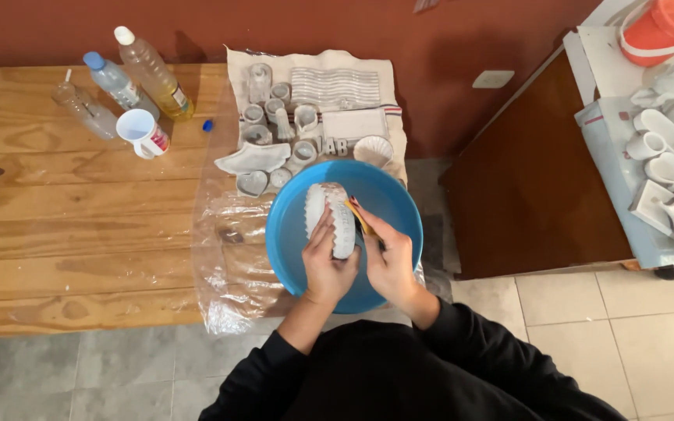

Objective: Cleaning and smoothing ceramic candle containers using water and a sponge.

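Head view: wood table [64, 226] vs red wall, tile floor. My left hand [328, 265] grips ribbed white dish [331, 218] over blue bowl [290, 234]; right hand [388, 257] pinches yellow tool [356, 214]. Bottles [130, 78], cup [140, 131], grey casts [274, 132] behind.

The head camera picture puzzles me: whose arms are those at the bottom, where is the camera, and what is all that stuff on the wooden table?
There is no machine here. The camera sits on a person's head and looks down, so the two black-sleeved arms at the bottom are that person's own.

The left hand grips a white scalloped plaster piece over a round blue plastic basin. The right hand pinches a small yellow tool against the piece's edge; I cannot tell what kind of tool.

The basin rests on a clear plastic sheet on the wooden plank table. Behind it, a pale cloth carries many small grey-white cast shapes. To the left stand three clear plastic bottles and a white measuring cup. At right, another surface holds more white casts and an orange bucket.
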